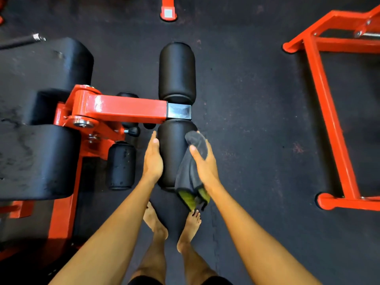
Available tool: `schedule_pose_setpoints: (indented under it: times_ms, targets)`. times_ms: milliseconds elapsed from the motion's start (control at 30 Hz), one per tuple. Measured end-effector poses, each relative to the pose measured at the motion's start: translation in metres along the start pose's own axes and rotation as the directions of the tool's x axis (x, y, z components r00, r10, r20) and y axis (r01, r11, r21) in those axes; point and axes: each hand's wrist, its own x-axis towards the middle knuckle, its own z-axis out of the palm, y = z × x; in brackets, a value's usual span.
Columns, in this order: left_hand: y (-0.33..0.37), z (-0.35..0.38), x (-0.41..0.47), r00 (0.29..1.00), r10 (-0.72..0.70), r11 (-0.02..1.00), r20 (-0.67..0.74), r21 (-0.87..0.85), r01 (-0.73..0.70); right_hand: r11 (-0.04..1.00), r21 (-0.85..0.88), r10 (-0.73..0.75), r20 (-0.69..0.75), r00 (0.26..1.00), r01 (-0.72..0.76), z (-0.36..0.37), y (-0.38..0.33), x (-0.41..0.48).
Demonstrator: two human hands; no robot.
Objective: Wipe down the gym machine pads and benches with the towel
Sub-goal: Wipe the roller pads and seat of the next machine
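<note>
A black roller pad (172,149) sits at the end of a red arm (127,109), with a second roller pad (177,70) beyond it. My left hand (153,159) lies flat against the near roller's left side, fingers straight. My right hand (203,159) presses a dark grey towel (192,161) with a green end against the roller's right side, its thumb over the cloth. The towel hangs down past the roller's near end.
Large black pads (37,161) and a small roller (121,165) belong to the red machine on the left. Another red frame (327,95) stands on the dark rubber floor at right. My bare feet (156,223) stand just below the roller.
</note>
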Motion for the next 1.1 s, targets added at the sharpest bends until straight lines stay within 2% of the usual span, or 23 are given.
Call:
schedule_pose_setpoints:
  times_ms: [100, 167, 267, 333, 367, 433, 500, 667, 800, 900, 1000, 1100]
  targets:
    - [0.026, 0.006, -0.024, 0.993, 0.061, 0.991, -0.103, 0.122, -0.048, 0.996, -0.081, 0.037, -0.002, 0.999, -0.038, 0.002, -0.020, 0.028]
    - [0.032, 0.018, -0.035, 0.982, 0.143, 0.970, -0.126, 0.216, -0.113, 0.983, -0.180, -0.045, -0.006, 0.999, 0.043, 0.005, -0.023, 0.023]
    - [0.033, 0.033, -0.045, 0.984, 0.124, 0.965, -0.130, 0.245, -0.089, 0.938, -0.275, -0.203, 0.059, 0.977, 0.212, 0.007, -0.007, -0.010]
    - [0.032, 0.036, -0.046, 0.984, 0.111, 0.968, -0.140, 0.240, -0.075, 0.924, -0.250, -0.270, 0.106, 0.957, 0.289, 0.003, 0.010, -0.042]
    - [0.034, 0.035, -0.047, 0.984, 0.114, 0.961, -0.139, 0.265, -0.075, 0.936, -0.207, -0.268, 0.100, 0.958, 0.284, 0.000, 0.020, -0.054]
    - [0.034, 0.034, -0.046, 0.984, 0.118, 0.944, -0.135, 0.323, -0.069, 0.980, -0.072, -0.180, 0.068, 0.981, 0.185, -0.006, 0.034, -0.067]
    - [0.030, 0.027, -0.041, 0.989, 0.085, 0.955, -0.118, 0.294, -0.047, 0.995, 0.033, -0.093, 0.061, 0.994, 0.091, -0.010, 0.034, -0.066]
    - [0.019, 0.008, -0.027, 0.999, 0.030, 0.990, -0.045, 0.136, -0.024, 0.982, -0.128, -0.122, 0.111, 0.986, 0.136, -0.009, -0.002, 0.013]
    - [0.027, 0.020, -0.043, 0.993, 0.060, 0.982, -0.102, 0.187, -0.040, 0.966, -0.233, -0.099, 0.056, 0.994, 0.109, 0.001, -0.025, 0.052]
    - [0.028, 0.028, -0.053, 0.989, 0.046, 0.971, -0.142, 0.238, -0.011, 0.948, -0.280, -0.150, 0.036, 0.988, 0.154, 0.007, -0.019, 0.021]
    - [0.026, 0.029, -0.053, 0.985, 0.029, 0.970, -0.167, 0.241, 0.012, 0.910, -0.283, -0.300, 0.049, 0.953, 0.302, 0.007, 0.006, -0.035]
    - [0.027, 0.028, -0.052, 0.985, 0.000, 0.972, -0.174, 0.230, 0.041, 0.934, -0.242, -0.266, 0.025, 0.964, 0.264, 0.005, 0.019, -0.069]
